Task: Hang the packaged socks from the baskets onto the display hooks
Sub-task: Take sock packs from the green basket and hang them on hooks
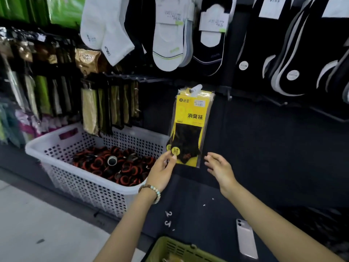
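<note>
Several yellow sock packets (190, 125) with black socks inside hang from a display hook (196, 89) on the dark wall. My left hand (162, 170), with a bead bracelet on the wrist, pinches the lower left corner of the front packet. My right hand (220, 169) hovers just right of the packets with relaxed fingers, holding nothing. A white perforated basket (90, 184) of black and orange items stands at the left. The rim of a green basket (181, 248) shows at the bottom.
White and black socks (170, 38) hang above on the wall. Rows of packaged goods (105, 104) hang at the left over the white basket. A phone (246, 239) lies on the dark ledge near the green basket. Pale floor lies at the lower left.
</note>
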The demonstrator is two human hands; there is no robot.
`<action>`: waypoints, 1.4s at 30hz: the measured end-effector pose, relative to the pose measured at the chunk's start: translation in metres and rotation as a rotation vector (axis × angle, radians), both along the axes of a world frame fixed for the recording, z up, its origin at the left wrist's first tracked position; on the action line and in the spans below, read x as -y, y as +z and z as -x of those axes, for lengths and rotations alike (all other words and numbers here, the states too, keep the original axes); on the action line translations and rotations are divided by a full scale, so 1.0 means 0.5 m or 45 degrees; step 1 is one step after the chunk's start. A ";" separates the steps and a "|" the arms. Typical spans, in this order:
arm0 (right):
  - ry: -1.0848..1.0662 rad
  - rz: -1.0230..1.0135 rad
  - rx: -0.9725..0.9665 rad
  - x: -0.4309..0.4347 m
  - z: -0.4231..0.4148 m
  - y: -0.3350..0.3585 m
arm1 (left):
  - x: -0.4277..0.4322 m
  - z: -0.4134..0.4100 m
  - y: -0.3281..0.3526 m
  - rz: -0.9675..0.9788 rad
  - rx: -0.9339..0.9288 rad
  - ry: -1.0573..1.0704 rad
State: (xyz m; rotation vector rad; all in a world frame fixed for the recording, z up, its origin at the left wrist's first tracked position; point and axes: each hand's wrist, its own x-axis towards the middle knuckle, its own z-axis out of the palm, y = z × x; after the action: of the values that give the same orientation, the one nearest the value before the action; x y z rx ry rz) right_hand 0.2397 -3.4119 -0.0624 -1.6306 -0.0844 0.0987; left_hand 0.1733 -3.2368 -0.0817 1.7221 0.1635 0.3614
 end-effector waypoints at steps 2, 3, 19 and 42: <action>0.032 0.035 -0.036 0.040 0.031 -0.039 | 0.015 0.017 -0.027 -0.078 -0.037 0.035; 0.048 0.056 -0.061 0.061 0.050 -0.062 | 0.025 0.030 -0.046 -0.123 -0.057 0.050; -0.193 0.577 -0.840 0.370 0.437 -0.561 | 0.170 0.375 -0.530 -0.501 -1.172 -0.176; 0.150 -0.079 -1.009 0.337 0.391 -0.429 | 0.208 0.312 -0.467 0.021 -0.852 0.179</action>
State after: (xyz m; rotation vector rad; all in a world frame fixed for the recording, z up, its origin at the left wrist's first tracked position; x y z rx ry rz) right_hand 0.0442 -3.5804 -0.2769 -1.4226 0.4202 0.8120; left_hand 0.0174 -3.3408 -0.3152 1.7645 0.7721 -0.1292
